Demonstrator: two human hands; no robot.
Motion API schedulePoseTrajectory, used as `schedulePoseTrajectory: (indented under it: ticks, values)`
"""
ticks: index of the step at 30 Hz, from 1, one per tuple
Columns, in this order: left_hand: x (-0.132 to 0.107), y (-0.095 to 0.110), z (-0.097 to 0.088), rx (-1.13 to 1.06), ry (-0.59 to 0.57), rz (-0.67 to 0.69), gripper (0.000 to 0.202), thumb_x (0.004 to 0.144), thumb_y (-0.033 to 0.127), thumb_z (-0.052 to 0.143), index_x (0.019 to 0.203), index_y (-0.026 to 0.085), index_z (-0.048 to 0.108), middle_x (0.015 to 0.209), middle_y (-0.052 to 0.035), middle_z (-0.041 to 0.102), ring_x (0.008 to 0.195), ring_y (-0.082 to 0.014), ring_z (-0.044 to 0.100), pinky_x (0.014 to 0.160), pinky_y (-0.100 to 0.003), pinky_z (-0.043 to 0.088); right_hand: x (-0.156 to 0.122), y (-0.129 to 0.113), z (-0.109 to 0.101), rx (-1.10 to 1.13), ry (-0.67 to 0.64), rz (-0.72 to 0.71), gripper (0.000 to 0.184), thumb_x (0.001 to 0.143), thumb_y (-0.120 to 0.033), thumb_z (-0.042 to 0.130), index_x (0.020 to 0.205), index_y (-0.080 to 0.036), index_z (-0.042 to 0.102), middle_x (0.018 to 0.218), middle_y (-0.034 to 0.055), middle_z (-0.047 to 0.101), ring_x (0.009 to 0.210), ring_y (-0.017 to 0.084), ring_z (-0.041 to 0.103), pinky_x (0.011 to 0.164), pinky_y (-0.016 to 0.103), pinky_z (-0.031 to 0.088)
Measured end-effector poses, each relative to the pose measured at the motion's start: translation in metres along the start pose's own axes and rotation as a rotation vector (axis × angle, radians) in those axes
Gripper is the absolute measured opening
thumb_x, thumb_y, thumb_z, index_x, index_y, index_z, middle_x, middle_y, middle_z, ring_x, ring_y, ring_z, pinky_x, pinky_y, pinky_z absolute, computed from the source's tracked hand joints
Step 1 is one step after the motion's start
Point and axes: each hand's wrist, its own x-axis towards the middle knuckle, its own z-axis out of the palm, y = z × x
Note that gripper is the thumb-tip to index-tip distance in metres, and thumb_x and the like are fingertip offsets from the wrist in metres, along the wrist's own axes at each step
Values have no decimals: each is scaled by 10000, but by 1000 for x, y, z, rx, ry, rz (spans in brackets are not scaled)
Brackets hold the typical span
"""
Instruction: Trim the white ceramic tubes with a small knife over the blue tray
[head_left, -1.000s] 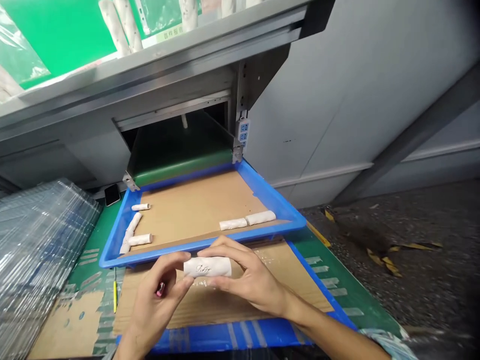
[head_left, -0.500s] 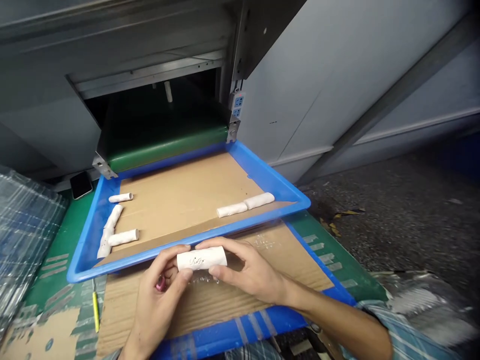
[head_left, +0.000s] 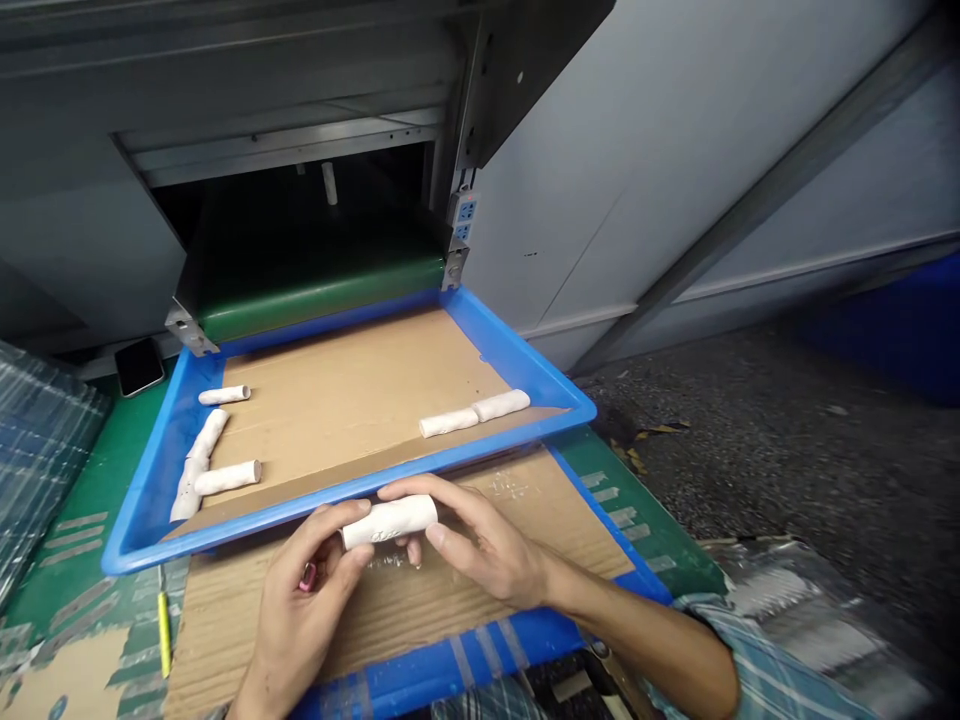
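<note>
Nearest, lower right: plaid sleeve [head_left: 757,680] on the right forearm. Low centre: left hand [head_left: 300,610] and right hand [head_left: 480,548], both on one white clay-like roll [head_left: 390,522] with faint dark scribble on its surface, held roughly level over a cardboard sheet [head_left: 390,610]. Left fingers [head_left: 322,525] and thumb pinching the left end; right fingers [head_left: 427,490] curled over the top, right thumb pressed against the near side. Fingers closed on the roll, not spread. Small pink item [head_left: 307,577] tucked against the left palm, mostly hidden, type unclear. Left of the cardboard, yellow pencil-like stick [head_left: 163,635] on the green bench [head_left: 75,560]. Just past the hands, blue tray [head_left: 360,497] lined with brown cardboard. Inside it, left side: three or four thinner white rolls [head_left: 225,478], two in a diagonal line, end joint unclear. Right side: two more white rolls [head_left: 472,414], end to end. Count as seen: one in hand, five or six in the tray; any further pieces not in view. Upper left: phone [head_left: 139,365], with clear plastic sheets [head_left: 41,450] below it at the left edge. Farther: green belt [head_left: 315,295] running into a dark opening, blue power socket strip [head_left: 463,215] on its right, grey floor [head_left: 750,480] at right.
</note>
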Motion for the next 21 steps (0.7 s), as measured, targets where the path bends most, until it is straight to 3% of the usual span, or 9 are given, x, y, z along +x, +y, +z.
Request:
schedulePoseTrajectory:
  ticks: [4,10,13,16,18,21]
  values:
    - [-1,-3,0,-7,-11,25,256,970,297,799,1224,279,822,1097,-61,796,698,-131,659,650,-206,541,-1,4,-1,-22,-10,-20,428,1083,-447,510,1395,-176,622,894,40,709,818,185,706,803,340,592]
    - [1,-6,-2,-80,-75,76,217,1005,240,751,1206,292,814,1097,-62,751,877,-167,701,713,-207,542,-3,15,-1,-69,10,-58,404,1076,-410,549,1409,-191,614,890,37,740,796,183,725,799,328,596]
    - [-2,-9,-2,-100,-86,-10,298,995,315,770,1288,260,778,1194,-97,747,902,-195,716,710,-228,556,-3,16,0,-107,37,-86,355,1052,-322,567,1382,-210,637,937,39,759,781,173,735,799,321,605]
    - [-6,-11,-1,-142,-115,-131,409,1007,403,750,1379,235,717,1291,-124,742,896,-208,727,720,-251,577,-3,12,0,-160,58,-98,369,1013,-270,589,1373,-220,653,1125,77,772,818,175,743,837,340,619]
    - [-8,-12,-1,-137,-115,-159,401,1021,426,726,1368,226,719,1259,-124,759,941,-228,734,739,-260,586,-3,9,0,-168,73,-51,400,1004,-296,630,1397,-224,653,1235,97,761,925,201,755,886,360,623]
    - [-9,-12,-1,-75,-94,-149,406,1000,451,747,1334,220,744,1178,-124,782,1014,-268,739,758,-280,599,-2,6,-1,-137,90,36,416,997,-407,711,1370,-224,692,1240,93,777,1073,237,749,971,388,610]
